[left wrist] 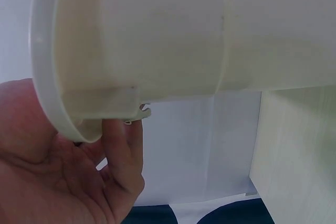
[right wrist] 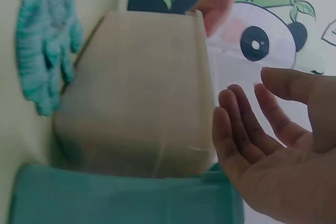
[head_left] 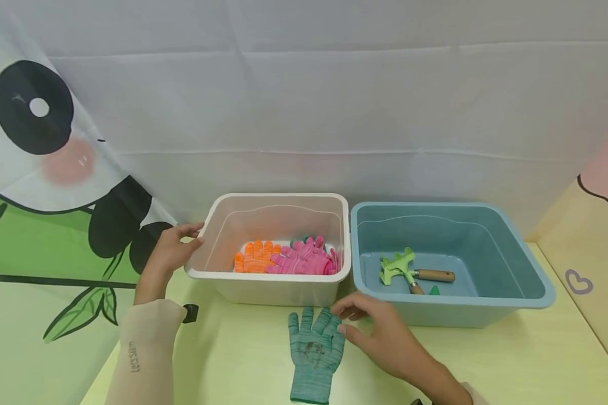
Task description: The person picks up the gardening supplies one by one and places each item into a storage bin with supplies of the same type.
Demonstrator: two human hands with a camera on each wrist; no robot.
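My left hand (head_left: pixel 172 247) grips the left rim of a white plastic tub (head_left: pixel 278 288); in the left wrist view its fingers curl up under the tub's edge. Inside the tub lie an orange glove (head_left: pixel 255 257), a pink glove (head_left: pixel 304 260) and a bit of teal fabric mostly hidden behind the pink. A teal-green knit glove (head_left: pixel 311 354) lies flat on the table in front of the tub, fingers towards it. My right hand (head_left: pixel 380 337) is just above that glove's right side, fingers loosely bent, holding nothing. The right wrist view shows its thumb and fingers apart.
A blue tub (head_left: pixel 451 312) stands right beside the white one. It holds light green garden tools (head_left: pixel 397 265) with wooden handles (head_left: pixel 436 275) and a small green piece (head_left: pixel 434 290). Behind both hangs a pale cloth backdrop (head_left: pixel 304 112). The table (head_left: pixel 486 360) is pale yellow.
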